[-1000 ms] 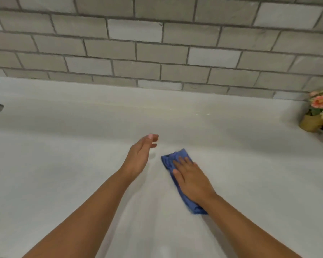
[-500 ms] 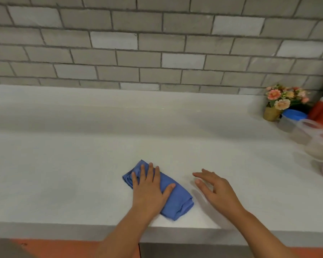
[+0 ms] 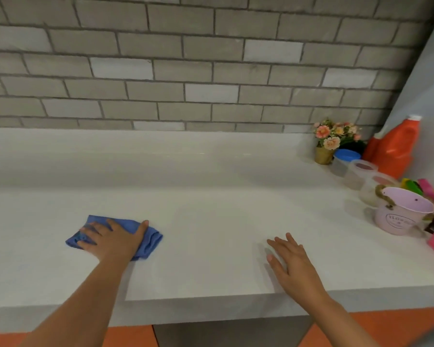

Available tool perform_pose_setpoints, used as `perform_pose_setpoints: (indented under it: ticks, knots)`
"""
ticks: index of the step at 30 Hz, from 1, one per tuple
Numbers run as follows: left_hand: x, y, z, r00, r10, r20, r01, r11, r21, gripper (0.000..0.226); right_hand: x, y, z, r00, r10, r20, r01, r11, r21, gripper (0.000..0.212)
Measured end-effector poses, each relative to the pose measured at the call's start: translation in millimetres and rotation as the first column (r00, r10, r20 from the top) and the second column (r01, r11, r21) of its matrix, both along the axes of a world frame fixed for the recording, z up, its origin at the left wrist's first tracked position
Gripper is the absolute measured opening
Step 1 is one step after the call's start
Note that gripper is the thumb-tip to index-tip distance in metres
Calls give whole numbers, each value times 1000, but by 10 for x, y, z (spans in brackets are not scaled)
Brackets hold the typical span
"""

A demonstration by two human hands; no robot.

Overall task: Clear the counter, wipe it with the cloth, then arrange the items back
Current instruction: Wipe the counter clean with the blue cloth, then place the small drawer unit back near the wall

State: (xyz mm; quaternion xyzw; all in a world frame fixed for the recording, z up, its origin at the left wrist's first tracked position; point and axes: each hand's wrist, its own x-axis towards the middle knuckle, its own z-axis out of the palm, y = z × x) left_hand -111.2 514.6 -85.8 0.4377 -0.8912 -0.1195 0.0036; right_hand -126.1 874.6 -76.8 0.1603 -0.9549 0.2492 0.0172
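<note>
Your cloth (image 3: 149,242), blue and folded, lies on the table (image 3: 211,201) left of centre, towards the front edge. Your left hand (image 3: 113,240) presses flat on it, palm down, fingers spread and straight, thumb out along the cloth's far edge. The grip is open, nothing pinched. The cloth's right end and far left corner show past the hand.

Your right hand (image 3: 292,264) is well apart from the cloth, to the right, palm down near the front edge with fingers straight and slightly fanned. Its grip is open too and holds nothing. Whether it touches the table cannot be told.

The other things are bunched at the table's far right. A flower pot (image 3: 323,155) stands against the brick wall (image 3: 186,71), with a blue-lidded tub (image 3: 346,156) just beside it. Two clear tubs (image 3: 361,171) sit nearer you, with an orange jug (image 3: 396,149) behind them. A pink bucket (image 3: 401,214) stands nearest the front.
</note>
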Motion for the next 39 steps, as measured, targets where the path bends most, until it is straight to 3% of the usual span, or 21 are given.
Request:
perform_pose_setpoints:
  ticks: [3, 6, 8, 11, 13, 15, 18, 22, 27, 32, 39]
  knots:
    - [-299, 683, -35, 990, -135, -50, 135, 991, 2, 99, -4, 105, 11, 999, -41, 3, 41, 999, 2, 44]
    - [-472, 1454, -1, 923, -386, 7, 386, 922, -12, 92, -30, 193, 57, 993, -116, -13, 116, 993, -22, 45]
    - [-470, 1934, -9, 824, -566, 1, 566, 824, -3, 98, -53, 221, 97, 985, -169, -13, 168, 984, -53, 45]
    - [-339, 2336, -76, 620, -783, -52, 784, 619, 44, 132, -77, 178, 156, 982, -186, 4, 186, 979, -82, 45]
    - [-213, 2313, -69, 519, -853, -59, 855, 517, 48, 130, -83, 96, 186, 985, -174, 16, 174, 980, -97, 46]
    - [-99, 2140, -33, 477, -875, -80, 879, 475, 48, 121, -77, -18, 209, 986, -168, 21, 169, 979, -109, 46]
    - [17, 1801, -28, 499, -864, -70, 867, 498, 31, 111, -29, -193, 227, 986, -166, 24, 167, 979, -115, 47]
    - [162, 1379, 3, 551, -835, -4, 834, 550, 43, 70, 86, -338, 242, 983, -180, 29, 182, 976, -119, 47]
    - [249, 1247, 40, 522, -853, -11, 853, 522, 22, 69, 229, -445, 295, 971, -238, 34, 240, 958, -155, 48]
    - [291, 1338, 156, 487, -833, -264, 846, 524, -94, 54, 355, -394, 421, 949, -315, 7, 309, 927, -214, 41]
    - [235, 1829, 395, 289, -813, -506, 900, 411, -146, 39, 538, -75, 588, 884, -465, -50, 435, 858, -274, 32]
